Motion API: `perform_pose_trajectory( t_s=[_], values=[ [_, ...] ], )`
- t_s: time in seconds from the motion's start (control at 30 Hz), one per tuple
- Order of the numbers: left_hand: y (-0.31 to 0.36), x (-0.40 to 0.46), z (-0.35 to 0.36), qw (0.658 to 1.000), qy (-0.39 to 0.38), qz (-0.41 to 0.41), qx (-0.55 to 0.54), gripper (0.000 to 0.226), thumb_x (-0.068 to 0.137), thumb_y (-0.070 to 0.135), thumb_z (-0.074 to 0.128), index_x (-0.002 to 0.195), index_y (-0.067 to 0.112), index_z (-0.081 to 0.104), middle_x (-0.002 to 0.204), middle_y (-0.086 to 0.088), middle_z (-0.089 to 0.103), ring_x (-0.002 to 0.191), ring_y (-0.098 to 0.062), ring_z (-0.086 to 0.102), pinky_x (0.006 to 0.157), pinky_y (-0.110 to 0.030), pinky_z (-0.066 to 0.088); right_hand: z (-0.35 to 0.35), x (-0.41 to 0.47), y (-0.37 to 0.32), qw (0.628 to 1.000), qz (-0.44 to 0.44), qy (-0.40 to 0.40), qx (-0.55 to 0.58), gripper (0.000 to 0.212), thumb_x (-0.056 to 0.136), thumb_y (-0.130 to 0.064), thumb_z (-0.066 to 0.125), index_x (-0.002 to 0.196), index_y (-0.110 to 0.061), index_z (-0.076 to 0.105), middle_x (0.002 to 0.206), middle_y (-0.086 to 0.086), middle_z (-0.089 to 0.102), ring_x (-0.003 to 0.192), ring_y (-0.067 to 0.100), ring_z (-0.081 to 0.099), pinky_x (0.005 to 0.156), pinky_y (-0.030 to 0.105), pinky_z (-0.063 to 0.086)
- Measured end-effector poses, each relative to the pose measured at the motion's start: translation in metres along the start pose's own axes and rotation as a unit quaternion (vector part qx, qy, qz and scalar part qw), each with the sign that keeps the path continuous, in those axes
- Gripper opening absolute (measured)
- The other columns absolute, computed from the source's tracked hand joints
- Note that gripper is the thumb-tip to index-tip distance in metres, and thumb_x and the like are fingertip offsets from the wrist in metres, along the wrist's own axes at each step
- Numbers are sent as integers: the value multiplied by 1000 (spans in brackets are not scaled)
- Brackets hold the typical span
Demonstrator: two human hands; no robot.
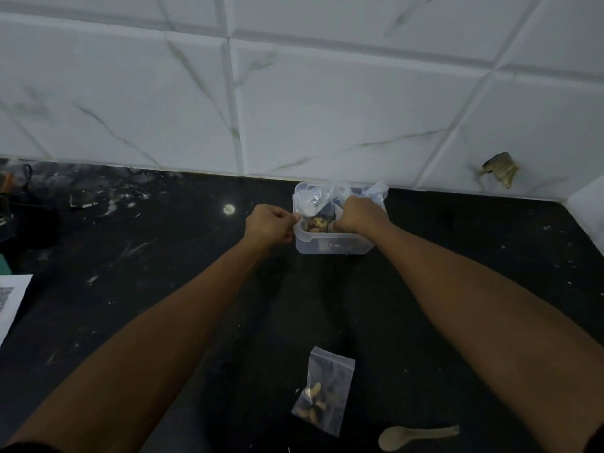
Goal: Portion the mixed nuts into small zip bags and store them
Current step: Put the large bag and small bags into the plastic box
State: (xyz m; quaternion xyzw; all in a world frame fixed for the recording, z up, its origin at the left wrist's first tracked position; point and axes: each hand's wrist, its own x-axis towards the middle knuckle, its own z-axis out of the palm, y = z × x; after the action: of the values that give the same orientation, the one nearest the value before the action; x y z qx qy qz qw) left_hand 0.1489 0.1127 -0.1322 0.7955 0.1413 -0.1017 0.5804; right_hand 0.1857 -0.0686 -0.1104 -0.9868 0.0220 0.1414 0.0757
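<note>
Gripping a filled zip bag [313, 209] over the clear container [333, 246] with left hand [269, 225] and right hand [354, 214], fingers curled.

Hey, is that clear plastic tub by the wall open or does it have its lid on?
Open. The clear tub has no lid on it; bags stick up out of its top and the right hand reaches inside.

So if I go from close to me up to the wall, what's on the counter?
Spoon → zip bag of nuts → clear tub, where the left hand and right hand grip another bag.
</note>
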Motion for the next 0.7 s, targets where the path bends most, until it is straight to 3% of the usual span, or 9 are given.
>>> perform_pose_trajectory(
  t_s=[0.07, 0.17, 0.23, 0.27, 0.33, 0.37, 0.43, 0.5, 0.7],
  values=[
    [-4, -3, -2, 1000, 15, -5, -4, 25, 92, 33, 65, 84, 10, 71, 84, -11, 72, 82, -21, 71, 67, -28, 60, -21, -15, -5, 997, -19, 55, -47, 33, 89, -37, 62, 107, -10, 60, 88, 5, 56, 79, 20, 52, 67, 31, 38],
    [-12, -18, -8, 999, 6, -23, 23, 29, 96, 36, 58, 90, 9, 68, 89, -11, 69, 79, -20, 69, 67, -30, 59, -37, -60, -9, 975, -86, 186, -82, 21, 92, -33, 56, 94, -13, 62, 83, 5, 59, 73, 22, 54, 62, 30, 37],
    [-25, -38, -10, 993, -72, -52, 71, 26, 98, 34, 55, 94, 11, 65, 90, -10, 67, 77, -17, 67, 64, -28, 57, -28, -96, -2, 985, -129, 100, -53, 17, 88, -34, 60, 89, -16, 64, 84, 0, 62, 78, 20, 59, 63, 30, 43],
    [-34, -49, -9, 984, -129, -75, 100, 24, 97, 34, 55, 97, 11, 64, 90, -10, 66, 76, -16, 66, 63, -26, 57, -18, -113, 4, 989, -141, -4, -31, 19, 86, -37, 64, 89, -18, 65, 85, -2, 63, 79, 17, 61, 65, 31, 48],
    [-53, -76, -6, 954, -232, -129, 142, 24, 95, 35, 58, 103, 14, 65, 95, -8, 66, 81, -15, 67, 64, -25, 57, 9, -141, 16, 964, -138, -229, -6, 25, 83, -40, 70, 99, -20, 68, 95, -3, 68, 85, 12, 64, 74, 32, 54],
    [-62, -90, -4, 940, -268, -149, 150, 27, 94, 37, 61, 108, 14, 65, 98, -7, 67, 85, -15, 67, 66, -24, 57, 24, -153, 22, 947, -137, -292, -10, 33, 82, -40, 71, 108, -20, 66, 104, -2, 68, 90, 13, 64, 79, 31, 54],
    [-77, -115, 2, 929, -300, -167, 139, 31, 91, 37, 65, 110, 13, 66, 100, -7, 68, 88, -14, 68, 70, -24, 58, 52, -168, 34, 936, -133, -326, -1, 49, 81, -38, 73, 124, -20, 57, 114, -1, 62, 96, 15, 60, 79, 30, 50],
    [-86, -133, 8, 931, -302, -160, 128, 27, 89, 36, 68, 104, 14, 68, 101, -6, 69, 89, -13, 68, 70, -22, 57, 70, -178, 40, 943, -118, -308, 37, 52, 79, -35, 75, 124, -23, 52, 107, -5, 55, 91, 12, 56, 70, 26, 46],
    [-98, -151, 27, 940, -285, -132, 135, 7, 83, 16, 75, 87, 14, 70, 90, -7, 73, 84, -15, 71, 77, -32, 61, 86, -183, 40, 944, -81, -308, 81, 20, 81, -26, 74, 97, -18, 66, 101, 0, 65, 92, 16, 64, 80, 33, 54]
  ],
)
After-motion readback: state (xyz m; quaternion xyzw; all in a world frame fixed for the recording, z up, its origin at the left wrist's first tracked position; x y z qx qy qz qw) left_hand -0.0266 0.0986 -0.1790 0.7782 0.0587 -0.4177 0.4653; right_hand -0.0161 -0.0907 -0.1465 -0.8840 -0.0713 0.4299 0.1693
